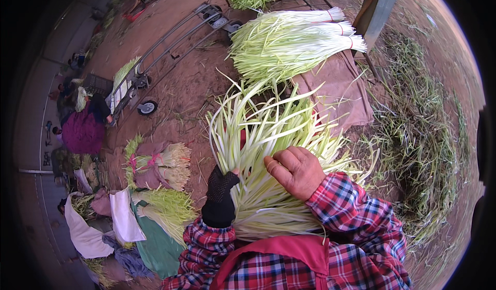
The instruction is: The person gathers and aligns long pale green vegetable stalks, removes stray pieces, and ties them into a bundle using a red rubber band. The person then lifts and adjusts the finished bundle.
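Note:
A loose heap of long, pale green-and-white leaves, which look like blanched chives [279, 208], lies across my lap against a crimson apron [286, 247]. My left hand [223, 193], in a black dotted glove, grips a bunch of these leaves [232, 146] at the heap's left side, their ends fanning forward. Bare, my right hand [296, 170] rests over the middle of the heap with its fingers curled. Whether a leaf is pinched between its thumb and forefinger is hidden.
Ahead, banded chive bundles [294, 46] lie on brown cloth [337, 92] beside a post [378, 11]. A hand truck [174, 38] stands ahead left. Tied bundles [159, 164] and a green cloth [155, 235] lie at left, near another person [85, 127]. Cut leaf litter [418, 135] covers the right-hand ground.

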Motion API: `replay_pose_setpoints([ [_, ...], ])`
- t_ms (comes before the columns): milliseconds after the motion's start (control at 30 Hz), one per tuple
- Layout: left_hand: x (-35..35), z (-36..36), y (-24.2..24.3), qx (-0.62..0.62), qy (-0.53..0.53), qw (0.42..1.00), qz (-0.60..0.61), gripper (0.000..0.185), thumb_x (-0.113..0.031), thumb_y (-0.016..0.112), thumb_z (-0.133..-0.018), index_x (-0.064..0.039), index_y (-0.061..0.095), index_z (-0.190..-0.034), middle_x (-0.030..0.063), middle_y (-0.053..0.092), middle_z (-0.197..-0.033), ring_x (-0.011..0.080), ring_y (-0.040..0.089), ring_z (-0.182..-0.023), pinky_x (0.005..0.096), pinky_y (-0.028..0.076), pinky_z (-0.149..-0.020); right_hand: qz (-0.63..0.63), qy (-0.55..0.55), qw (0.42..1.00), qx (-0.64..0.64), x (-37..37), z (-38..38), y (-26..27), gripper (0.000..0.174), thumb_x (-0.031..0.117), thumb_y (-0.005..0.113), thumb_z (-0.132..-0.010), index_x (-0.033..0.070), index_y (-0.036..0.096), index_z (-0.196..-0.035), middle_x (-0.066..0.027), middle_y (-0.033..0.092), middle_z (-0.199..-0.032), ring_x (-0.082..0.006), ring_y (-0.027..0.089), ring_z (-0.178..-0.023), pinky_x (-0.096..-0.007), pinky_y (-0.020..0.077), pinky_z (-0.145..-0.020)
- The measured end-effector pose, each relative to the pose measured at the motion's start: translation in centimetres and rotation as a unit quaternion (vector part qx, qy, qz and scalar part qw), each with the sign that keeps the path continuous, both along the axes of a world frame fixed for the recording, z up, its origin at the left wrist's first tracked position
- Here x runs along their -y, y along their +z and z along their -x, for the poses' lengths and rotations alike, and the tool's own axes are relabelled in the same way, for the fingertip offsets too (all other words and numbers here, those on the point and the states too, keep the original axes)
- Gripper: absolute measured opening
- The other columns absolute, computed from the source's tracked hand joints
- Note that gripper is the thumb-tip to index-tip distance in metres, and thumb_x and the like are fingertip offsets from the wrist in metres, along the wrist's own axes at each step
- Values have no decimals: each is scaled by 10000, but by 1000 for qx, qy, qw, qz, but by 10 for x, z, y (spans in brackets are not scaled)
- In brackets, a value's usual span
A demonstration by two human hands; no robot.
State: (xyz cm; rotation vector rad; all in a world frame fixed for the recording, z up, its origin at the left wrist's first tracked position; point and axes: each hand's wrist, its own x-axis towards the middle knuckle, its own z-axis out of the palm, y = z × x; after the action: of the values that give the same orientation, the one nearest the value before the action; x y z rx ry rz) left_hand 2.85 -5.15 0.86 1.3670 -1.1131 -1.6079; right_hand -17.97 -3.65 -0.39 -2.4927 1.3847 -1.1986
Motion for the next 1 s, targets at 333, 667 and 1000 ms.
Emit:
replay_pose_setpoints([
  [333,-2,-4,-8,-2,16,1000,-1,456,-91,584,-837,-2,504,-1277,101,619,-1137,195,598,-1002,320,443,-906,-12,-246,955,167,-21,83,13,192,-19,617,-816,35,603,-999,-126,585,-829,-285,606,-677,-334,488,-550],
  [667,0,-1,-17,30,-27,999,-27,518,-18,665,-808,-21,485,-1293,80,610,-1149,181,584,-1023,327,455,-906,-88,-53,987,120,29,52,32,274,125,714,-739,56,649,-996,-104,617,-907,-304,610,-827,-381,513,-677],
  [1000,-1,0,-15,41,-61,997,12,502,-42,663,-818,-13,490,-1288,95,615,-1156,185,595,-1015,327,461,-901,-88,11,993,83,38,30,30,184,29,656,-761,36,634,-944,-101,575,-767,-295,601,-682,-378,496,-589],
])
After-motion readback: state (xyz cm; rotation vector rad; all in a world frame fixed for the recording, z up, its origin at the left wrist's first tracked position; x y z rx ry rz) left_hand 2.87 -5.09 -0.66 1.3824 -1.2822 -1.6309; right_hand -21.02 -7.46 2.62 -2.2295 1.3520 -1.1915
